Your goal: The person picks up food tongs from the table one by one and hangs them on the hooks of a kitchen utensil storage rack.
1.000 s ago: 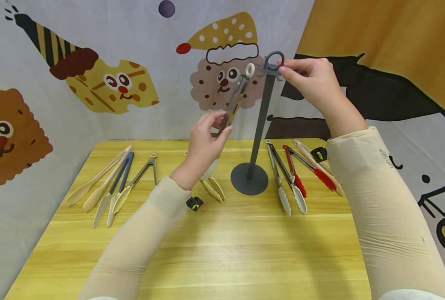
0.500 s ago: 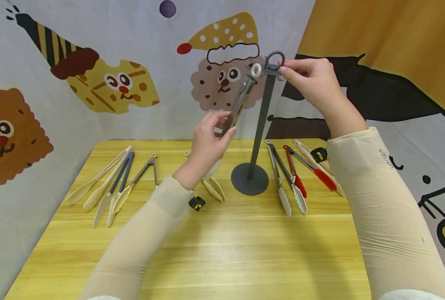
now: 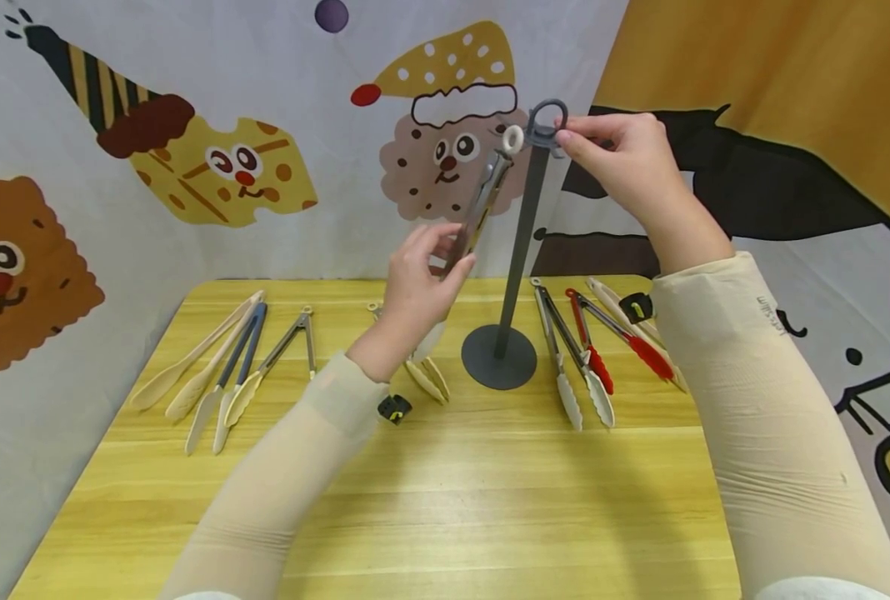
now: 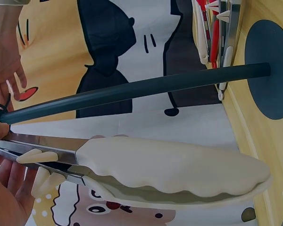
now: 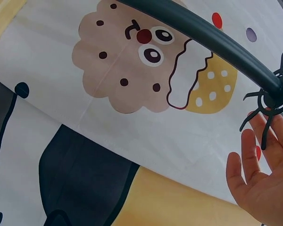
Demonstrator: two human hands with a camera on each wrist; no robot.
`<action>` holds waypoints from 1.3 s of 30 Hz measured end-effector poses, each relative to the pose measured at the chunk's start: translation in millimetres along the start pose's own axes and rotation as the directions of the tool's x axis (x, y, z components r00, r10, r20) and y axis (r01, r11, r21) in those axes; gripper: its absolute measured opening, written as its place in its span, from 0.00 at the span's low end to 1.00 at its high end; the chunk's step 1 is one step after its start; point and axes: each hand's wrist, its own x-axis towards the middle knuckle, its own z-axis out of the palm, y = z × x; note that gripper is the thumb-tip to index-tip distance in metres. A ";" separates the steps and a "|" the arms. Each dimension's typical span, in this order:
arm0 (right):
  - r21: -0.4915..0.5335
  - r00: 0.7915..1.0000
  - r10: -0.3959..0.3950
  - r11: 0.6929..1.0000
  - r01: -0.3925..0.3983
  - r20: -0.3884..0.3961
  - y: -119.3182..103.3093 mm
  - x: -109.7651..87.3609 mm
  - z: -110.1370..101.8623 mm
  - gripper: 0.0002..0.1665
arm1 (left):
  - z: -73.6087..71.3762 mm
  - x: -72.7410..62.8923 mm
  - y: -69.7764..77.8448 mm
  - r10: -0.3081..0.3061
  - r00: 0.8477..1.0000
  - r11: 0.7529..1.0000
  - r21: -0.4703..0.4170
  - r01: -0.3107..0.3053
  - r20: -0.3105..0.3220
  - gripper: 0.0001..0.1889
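My left hand [image 3: 424, 279] grips a pair of metal tongs [image 3: 481, 200] by its arms, holding it tilted above the table. The loop [image 3: 513, 139] at the tongs' top is close beside the hooks of a dark grey utensil stand [image 3: 522, 242]; contact cannot be made out. In the left wrist view the cream scalloped tong heads [image 4: 174, 165] lie almost together and point down toward the table. My right hand [image 3: 627, 158] pinches the stand's top at its ring [image 3: 548, 117]. Curved hooks [image 5: 266, 110] surround that top in the right wrist view.
The stand's round base [image 3: 499, 358] rests on the wooden table [image 3: 490, 500]. Cream-headed tongs [image 3: 426, 379], blue-handled tongs [image 3: 244, 358] and wooden-coloured tongs [image 3: 197, 358] lie left. Grey-white tongs [image 3: 572, 358] and red tongs [image 3: 647, 354] lie right. A printed cloth [image 3: 265, 50] hangs behind.
My left hand has moved slightly right, bringing the tongs' loop closer to the stand's hooks, then has stayed almost still. The right hand keeps its place on the stand's top.
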 end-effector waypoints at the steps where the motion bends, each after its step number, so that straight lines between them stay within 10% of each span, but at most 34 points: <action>1: -0.003 1.000 -0.001 1.000 0.001 -0.002 -0.3 -0.1 0.4 0.23 | 0.2 -0.3 -0.1 0.003 1.000 1.000 0.002 -0.003 0.001 0.18; 39: 0.006 1.000 -0.027 1.000 0.027 0.010 -3.4 -2.7 6.2 0.23 | 11.7 -2.2 0.6 -0.074 0.994 0.997 0.013 0.073 0.078 0.29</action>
